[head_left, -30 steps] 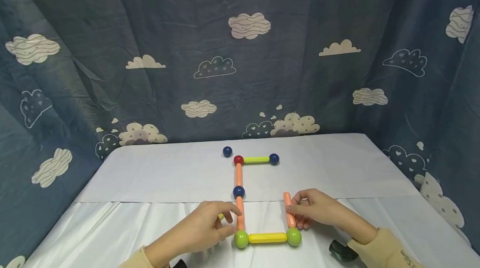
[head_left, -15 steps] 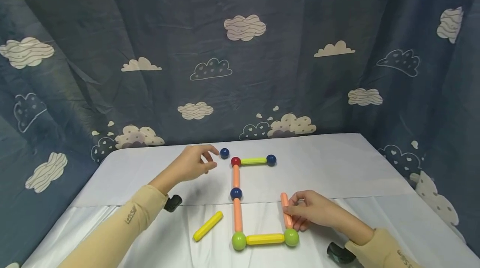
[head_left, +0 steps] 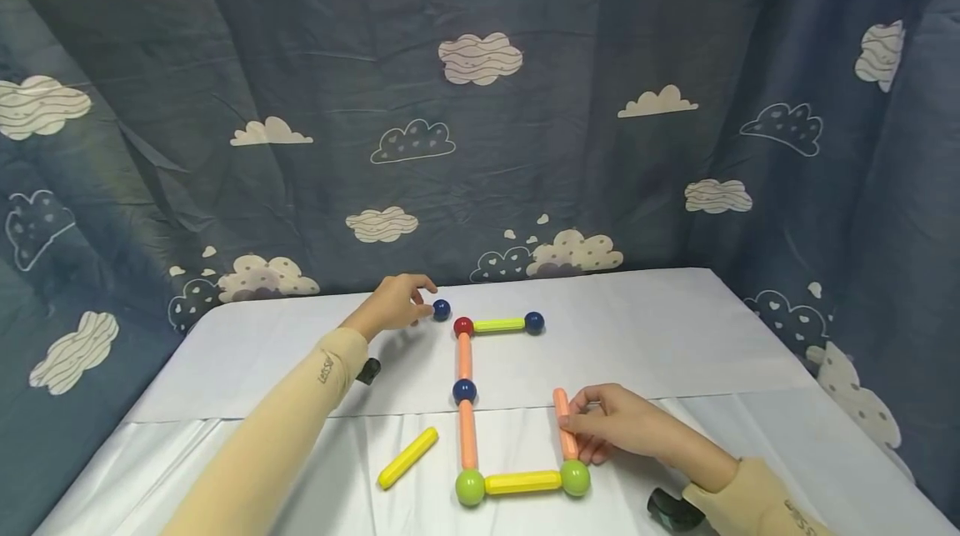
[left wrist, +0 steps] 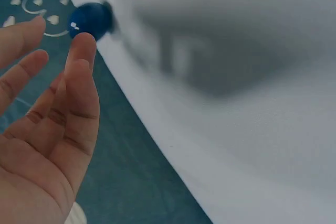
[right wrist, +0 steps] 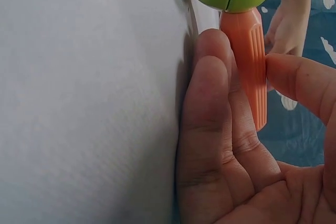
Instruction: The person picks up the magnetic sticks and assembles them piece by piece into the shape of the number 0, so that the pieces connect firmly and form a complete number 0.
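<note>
My left hand (head_left: 393,303) reaches to the far edge of the table beside a loose dark blue ball (head_left: 441,310). In the left wrist view, the thumb tip overlaps the ball (left wrist: 92,20) while the other fingers stand apart from it; whether they touch cannot be told. My right hand (head_left: 618,421) pinches an orange rod (right wrist: 247,66) between thumb and fingers. One end of that rod meets a green ball (head_left: 575,478). A yellow rod (head_left: 522,482) joins this ball to another green ball (head_left: 470,488).
From the left green ball, an orange rod (head_left: 468,434), a blue ball (head_left: 464,390) and another orange rod (head_left: 465,355) run back to a red ball (head_left: 463,327). A lime rod (head_left: 498,325) links it to a blue ball (head_left: 534,323). A loose yellow rod (head_left: 408,458) lies left.
My left hand has moved from beside the near-left green ball to the loose blue ball at the back, uncovering the loose yellow rod. The right hand keeps its pinch on the orange rod.
</note>
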### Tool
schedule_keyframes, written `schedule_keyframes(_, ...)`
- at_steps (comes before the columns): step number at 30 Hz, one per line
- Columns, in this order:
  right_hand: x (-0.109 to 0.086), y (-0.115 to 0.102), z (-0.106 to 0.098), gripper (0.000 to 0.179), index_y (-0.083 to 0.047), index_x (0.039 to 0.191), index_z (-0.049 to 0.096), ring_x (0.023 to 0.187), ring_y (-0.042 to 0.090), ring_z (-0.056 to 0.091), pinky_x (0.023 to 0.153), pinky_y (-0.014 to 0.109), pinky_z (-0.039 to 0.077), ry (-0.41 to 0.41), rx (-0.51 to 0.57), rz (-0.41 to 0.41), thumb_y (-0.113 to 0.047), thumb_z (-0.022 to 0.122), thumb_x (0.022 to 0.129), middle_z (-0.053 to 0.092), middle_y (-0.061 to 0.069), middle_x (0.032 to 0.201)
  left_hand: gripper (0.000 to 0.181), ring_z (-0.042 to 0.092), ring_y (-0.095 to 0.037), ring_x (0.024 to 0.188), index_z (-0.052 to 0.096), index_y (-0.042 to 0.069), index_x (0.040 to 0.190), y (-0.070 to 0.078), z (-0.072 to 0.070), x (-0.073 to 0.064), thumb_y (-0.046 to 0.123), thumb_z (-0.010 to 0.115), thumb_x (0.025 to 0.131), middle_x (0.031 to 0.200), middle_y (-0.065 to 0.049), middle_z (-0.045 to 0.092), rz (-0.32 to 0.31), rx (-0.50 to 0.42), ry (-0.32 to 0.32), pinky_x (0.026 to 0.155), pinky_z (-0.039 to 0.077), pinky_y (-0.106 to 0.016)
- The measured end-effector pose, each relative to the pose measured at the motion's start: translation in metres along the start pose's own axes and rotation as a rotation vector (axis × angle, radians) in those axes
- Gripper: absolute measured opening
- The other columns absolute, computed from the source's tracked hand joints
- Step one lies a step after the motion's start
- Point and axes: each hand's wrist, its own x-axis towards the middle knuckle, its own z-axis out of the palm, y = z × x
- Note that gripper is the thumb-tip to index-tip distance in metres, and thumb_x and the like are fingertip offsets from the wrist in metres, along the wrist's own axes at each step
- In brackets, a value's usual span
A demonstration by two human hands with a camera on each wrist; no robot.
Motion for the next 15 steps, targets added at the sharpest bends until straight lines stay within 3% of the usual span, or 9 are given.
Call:
schedule_keyframes(4,0.000,0.000,0.000,0.029,-0.004,0.108,0.065,0.064,0.010,0.069,0.061,0.023,0.058,-0.003,0.006,0.001,-0.030,0.074,0.102,0.073,0.002,0.071,0.043,0.076,-0.019,0.079,0.066,0.010,0.143,-0.004,0.006,0.010,0.017,0.075,0.101,0.118,-0.017,0.073,-0.032,-0.022,-0.011,0.092,0.060,-0.043)
schedule_keyframes(8,0.001,0.001,0.000,0.029,-0.004,0.108,0.064,0.065,0.011,0.069,0.061,0.023,0.058,-0.006,0.019,0.004,-0.030,0.075,0.101,0.074,0.002,0.073,0.045,0.076,-0.021,0.080,0.065,0.010,0.145,-0.005,0.013,0.018,0.017,0.075,0.101,0.113,-0.016,0.073,-0.051,-0.042,-0.025,0.079,0.060,-0.034)
schedule_keyframes(15,0.001,0.002,0.001,0.030,-0.004,0.110,0.064,0.066,0.011,0.070,0.062,0.024,0.059,0.002,0.018,0.020,-0.029,0.077,0.100,0.075,0.002,0.074,0.046,0.074,-0.021,0.081,0.065,0.012,0.145,-0.002,0.022,0.024,0.018,0.076,0.101,0.109,-0.014,0.072,-0.092,-0.052,-0.043,0.067,0.056,-0.025)
